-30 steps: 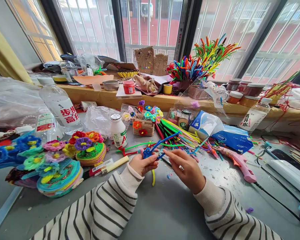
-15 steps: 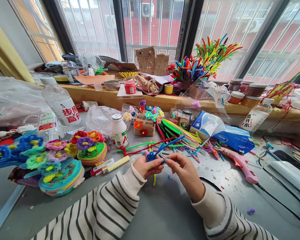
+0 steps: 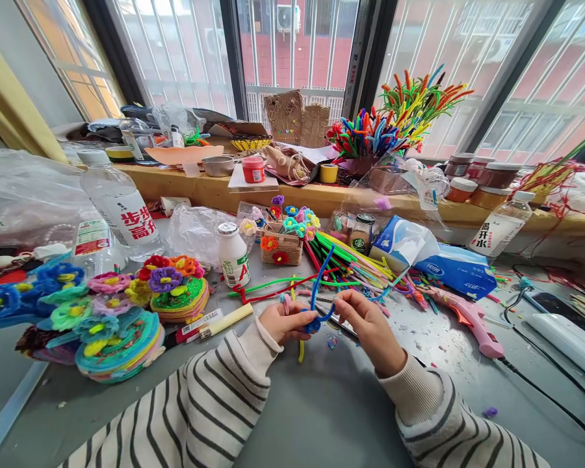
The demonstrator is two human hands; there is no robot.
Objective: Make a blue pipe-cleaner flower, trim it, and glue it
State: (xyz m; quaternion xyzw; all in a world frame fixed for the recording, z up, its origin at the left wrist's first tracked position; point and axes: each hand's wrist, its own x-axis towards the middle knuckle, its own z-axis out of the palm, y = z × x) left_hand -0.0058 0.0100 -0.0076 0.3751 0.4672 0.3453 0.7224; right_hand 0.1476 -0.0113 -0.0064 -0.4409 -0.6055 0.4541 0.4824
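Observation:
Between my hands is a blue pipe cleaner (image 3: 316, 286), its middle coiled into small loops like a flower. My left hand (image 3: 288, 321) pinches the coiled part between thumb and fingers. One long end stands up from the coil, while the other bends to the right, where my right hand (image 3: 365, 325) pinches it. Beneath my left hand a yellow pipe cleaner (image 3: 301, 351) pokes out on the table. A small pink curl (image 3: 286, 304) shows just behind my left fingers. Behind my hands lies a pile of loose pipe cleaners (image 3: 346, 260) in many colours.
At left are pipe-cleaner flowers on round stacked bases (image 3: 119, 344), a lighter-yellow stick (image 3: 227, 322) and a white bottle (image 3: 234, 255). A small flower basket (image 3: 281, 250) stands behind. To the right lie a pink glue gun (image 3: 472, 323) with its cord and a blue tissue pack (image 3: 455, 268).
The blue coil has turned and dipped in my left hand. One long end has swung upright, and my right hand has moved slightly right, drawing the other end outward.

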